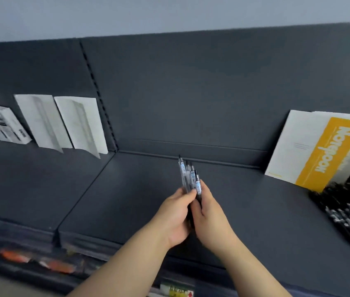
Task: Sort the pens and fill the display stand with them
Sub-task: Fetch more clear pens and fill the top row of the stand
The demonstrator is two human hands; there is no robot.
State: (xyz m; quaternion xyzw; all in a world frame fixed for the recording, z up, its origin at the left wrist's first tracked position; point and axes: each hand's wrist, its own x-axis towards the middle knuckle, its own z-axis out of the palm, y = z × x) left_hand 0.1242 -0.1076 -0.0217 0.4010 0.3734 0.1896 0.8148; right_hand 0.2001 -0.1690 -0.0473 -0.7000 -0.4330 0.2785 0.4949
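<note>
Pens [191, 181] are being held where, exactly?

A small bundle is being gripped above the dark shelf [127, 200] by both hands. The left hand [175, 215] is being curled round the lower barrels with the thumb pressed on top, and the right hand [210, 213] is being closed on the same bundle from the other side.

Which step is being worked?

Sorting, as far as it is being judged (the upper ends are standing at uneven heights). No display stand is being shown clearly, so filling is not yet being done.

What is being called for next?

The bundle is being left to be squared and carried to a slot. An even grip is being needed, since smooth round barrels are probably being inclined to slide past one another.

And the materials?

Clear plastic barrels with pale blue labels and black ends are being seen. A loose heap of black pens [349, 213] is being kept at the right, beside a stiff yellow-and-white notebook [319, 151] that is being leaned on the matte back panel.
</note>
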